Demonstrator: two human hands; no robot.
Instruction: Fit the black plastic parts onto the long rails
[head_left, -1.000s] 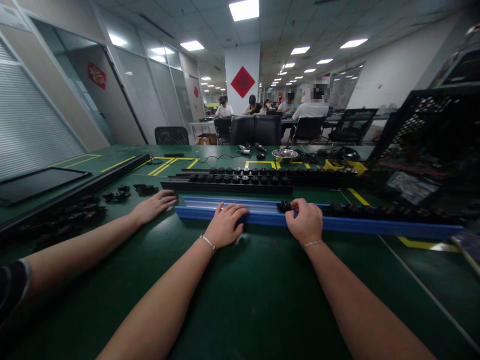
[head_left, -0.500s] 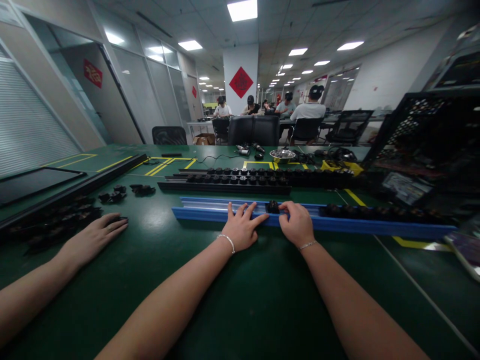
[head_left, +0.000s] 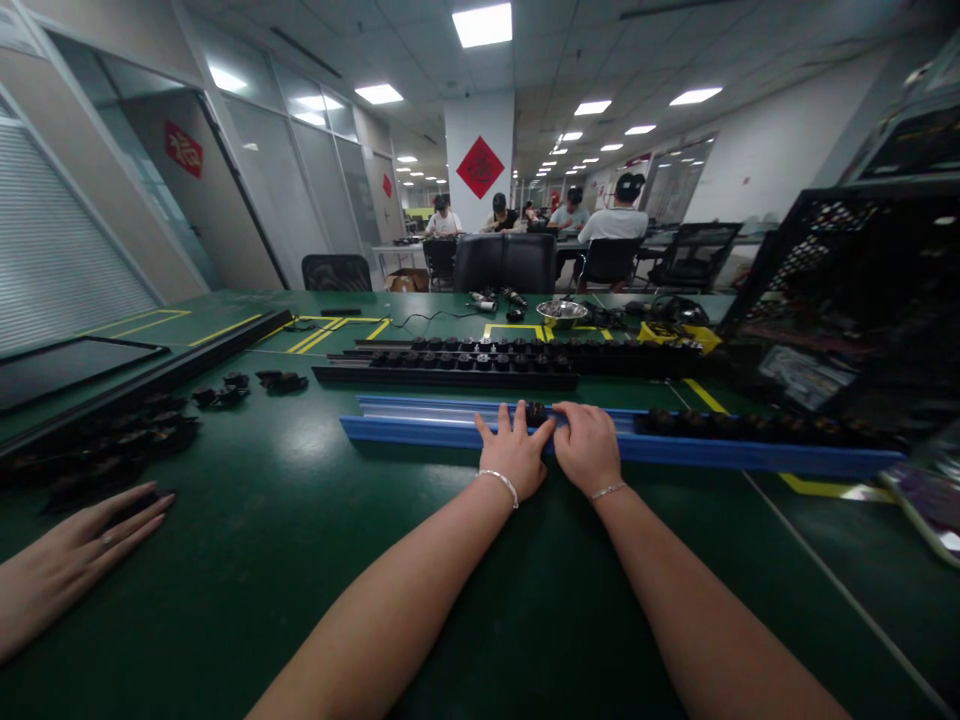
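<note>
A long blue rail (head_left: 420, 428) lies across the green table (head_left: 315, 560) in front of me. My left hand (head_left: 514, 452) rests on the rail's near edge, fingers stretched out and apart. My right hand (head_left: 589, 447) sits just right of it, fingers curled over the rail and closed on a small black part (head_left: 535, 412) that sits in the channel between both hands. Further right, a row of black parts (head_left: 750, 425) fills the same rail.
Two black rails with parts (head_left: 450, 372) lie behind the blue one. Loose black parts (head_left: 112, 440) are heaped at the left, where another person's hand (head_left: 82, 540) lies flat. A black crate (head_left: 862, 300) stands at the right, a metal bowl (head_left: 561, 312) further back. People sit at distant tables.
My right hand has slid the black part leftward along the rail. My left hand moved right until both hands met. The other person's hand drew back to the near left.
</note>
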